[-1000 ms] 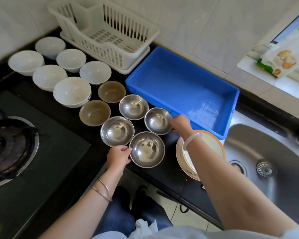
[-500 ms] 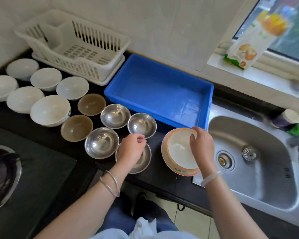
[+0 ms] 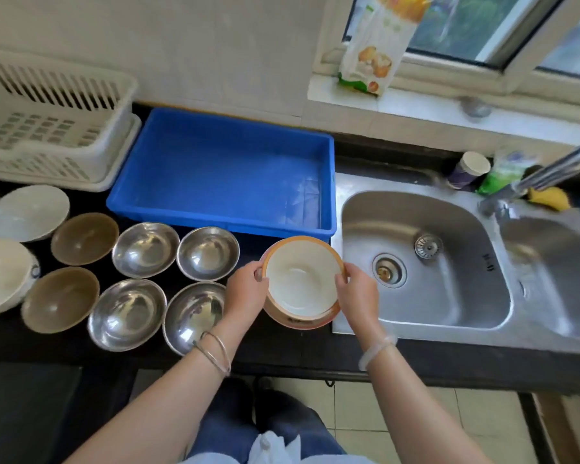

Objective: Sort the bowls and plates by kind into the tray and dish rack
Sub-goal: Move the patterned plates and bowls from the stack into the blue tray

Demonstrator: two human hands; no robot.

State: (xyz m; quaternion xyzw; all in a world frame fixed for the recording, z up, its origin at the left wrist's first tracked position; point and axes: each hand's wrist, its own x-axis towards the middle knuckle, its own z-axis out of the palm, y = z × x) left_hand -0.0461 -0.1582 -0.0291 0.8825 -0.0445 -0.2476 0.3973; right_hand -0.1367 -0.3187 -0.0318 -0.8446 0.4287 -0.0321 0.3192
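Observation:
A stack of orange-rimmed white plates [image 3: 300,283] sits on the dark counter between the steel bowls and the sink. My left hand [image 3: 246,291] grips its left rim and my right hand [image 3: 357,294] grips its right rim. Several steel bowls [image 3: 208,252] stand to the left, then two brown bowls [image 3: 84,237] and white bowls [image 3: 27,212]. The blue tray [image 3: 221,169] lies behind the plates with nothing in it. The white dish rack [image 3: 54,128] stands at the far left back, also holding nothing.
A steel double sink [image 3: 426,262] lies right of the plates, with a faucet [image 3: 549,169] above it. Bottles and a yellow sponge [image 3: 548,197] sit behind the sink. A food packet [image 3: 375,45] leans on the window sill. The counter's front edge runs below my wrists.
My left hand left the near steel bowl and moved right onto the plate stack's left rim. My right hand shifted to the right rim. The camera turned right.

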